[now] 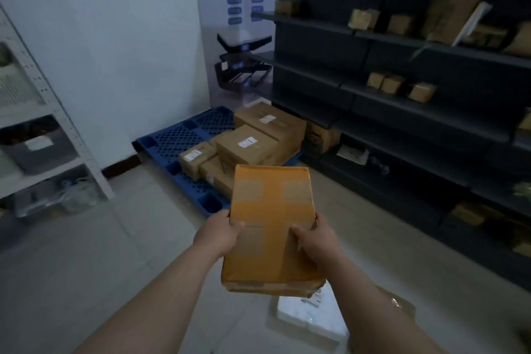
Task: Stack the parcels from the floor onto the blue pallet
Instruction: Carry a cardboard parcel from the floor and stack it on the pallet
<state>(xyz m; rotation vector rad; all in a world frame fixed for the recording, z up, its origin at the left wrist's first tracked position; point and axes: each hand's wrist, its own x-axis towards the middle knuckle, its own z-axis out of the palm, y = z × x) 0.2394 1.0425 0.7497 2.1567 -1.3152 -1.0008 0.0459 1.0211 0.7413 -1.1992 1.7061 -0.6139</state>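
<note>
I hold a flat orange-brown parcel (271, 227), crossed with tape, out in front of me above the floor. My left hand (219, 234) grips its left edge and my right hand (314, 237) grips its right edge, thumbs on top. Beyond it lies the blue pallet (175, 141) in the corner, with several cardboard parcels (247, 146) stacked on its right half. A white parcel (313, 316) and a brown one (399, 306) lie on the floor under my right arm, partly hidden.
Dark shelving (402, 112) with small boxes runs along the right side. A white rack (57, 129) stands on the left. A black folded device (244, 66) stands behind the pallet against the wall. Grey tiled floor (100, 253) lies between.
</note>
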